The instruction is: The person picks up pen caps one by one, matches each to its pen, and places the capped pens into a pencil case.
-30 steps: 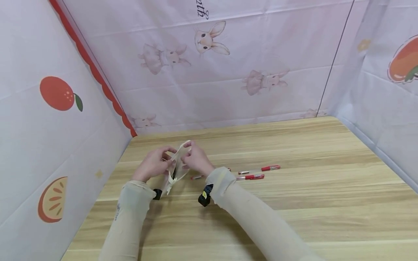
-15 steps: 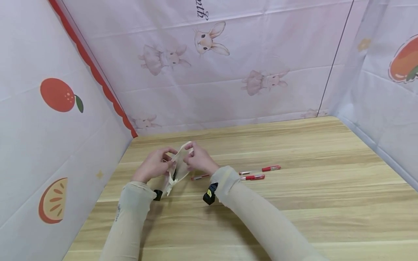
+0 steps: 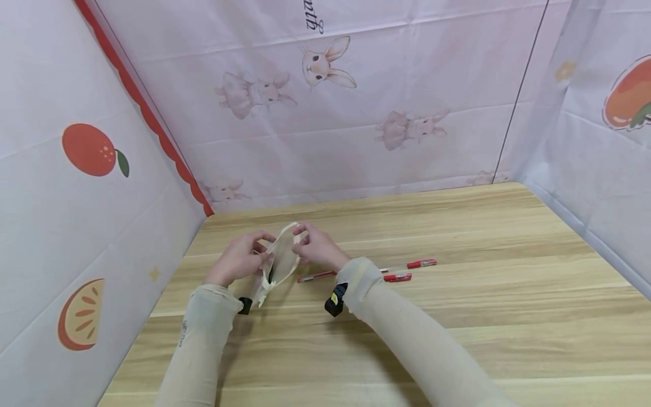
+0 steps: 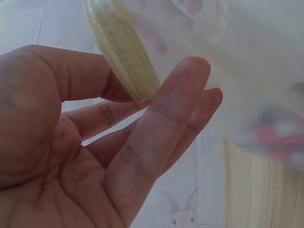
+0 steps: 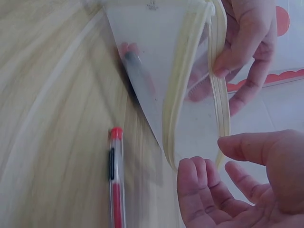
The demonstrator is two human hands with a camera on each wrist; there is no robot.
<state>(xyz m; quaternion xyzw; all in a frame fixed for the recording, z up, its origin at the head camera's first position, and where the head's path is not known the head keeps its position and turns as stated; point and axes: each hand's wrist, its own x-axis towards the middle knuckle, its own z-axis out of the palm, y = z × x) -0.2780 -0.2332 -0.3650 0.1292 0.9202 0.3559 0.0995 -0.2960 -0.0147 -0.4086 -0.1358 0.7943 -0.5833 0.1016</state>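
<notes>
A translucent pouch with cream zipper bands (image 3: pixel 283 254) stands tilted on the table, its mouth spread. My left hand (image 3: pixel 241 257) pinches the left band, thumb on one side and fingers behind the wall; the pouch's zipper end (image 4: pixel 130 57) passes between them in the left wrist view. At the opposite band, my right hand (image 3: pixel 320 249) has relaxed fingers and thumb held apart, their tips right at the pouch's edge in the right wrist view (image 5: pixel 237 185). Dark and red shapes (image 5: pixel 137 66) show through the wall, blurred.
A red pen (image 3: pixel 316 276) lies beside the pouch. Two more red-capped pens, one nearer (image 3: pixel 398 277) and one farther back (image 3: pixel 421 263), lie past my right wrist, partly covered by the sleeve. Printed cloth walls (image 3: pixel 325 152) stand behind and at both sides of the wooden table (image 3: pixel 458 316).
My right hand has shifted to the right, and the pouch's mouth has spread wider. More of the nearest pen has come into view. The left hand has stayed in place.
</notes>
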